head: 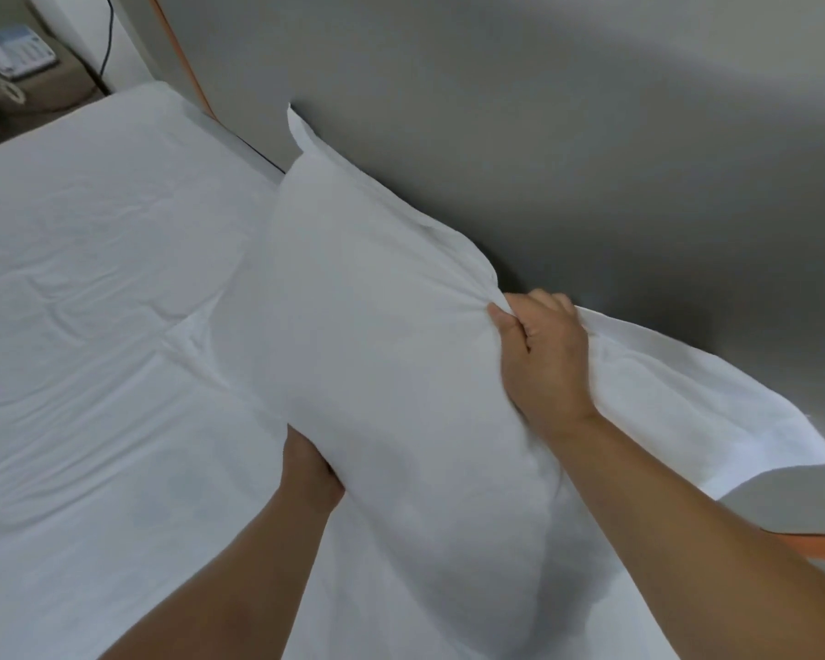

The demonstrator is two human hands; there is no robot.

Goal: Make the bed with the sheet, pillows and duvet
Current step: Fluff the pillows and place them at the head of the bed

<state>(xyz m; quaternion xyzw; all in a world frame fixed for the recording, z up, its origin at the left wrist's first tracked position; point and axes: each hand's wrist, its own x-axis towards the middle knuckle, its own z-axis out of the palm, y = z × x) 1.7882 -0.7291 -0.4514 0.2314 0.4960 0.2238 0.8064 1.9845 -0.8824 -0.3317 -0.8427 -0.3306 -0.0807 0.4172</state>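
A white pillow [382, 335] in a white pillowcase is held up over the bed, close to the grey headboard [567, 135]. My right hand [541, 354] grips its upper right corner, bunching the cloth, and the loose end of the pillowcase [696, 407] trails to the right. My left hand [311, 473] holds the pillow's lower left edge from underneath, its fingers hidden by the pillow. A white sheet [96, 288] covers the mattress, with creases across it. No duvet is in view.
At the top left, a bedside table [44, 83] carries a telephone [13, 52] and a dark cable runs down the wall. An orange strip [182, 59] edges the headboard, also at the lower right.
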